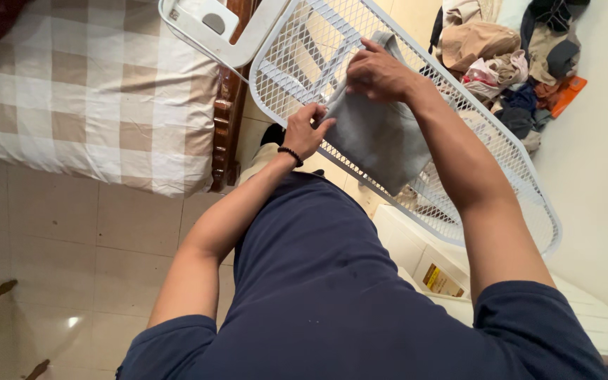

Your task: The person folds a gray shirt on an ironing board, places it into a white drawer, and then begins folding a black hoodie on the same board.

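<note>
Between your two hands hangs a grey cloth garment (381, 141), draped over the white mesh ironing board (508, 176). Your left hand (306, 131) pinches its lower edge, fingers closed on the fabric, while your right hand (381, 72) grips its upper edge. Beyond your right hand lies a pile of clothes (508, 56); beside your left, a checked bedspread (86, 84).

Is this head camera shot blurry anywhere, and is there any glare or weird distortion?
Head view: sharp on both hands and the grey cloth; wide-angle lens bends the white mesh ironing board; small glare spot on the floor tiles; soft, even indoor light.
</note>
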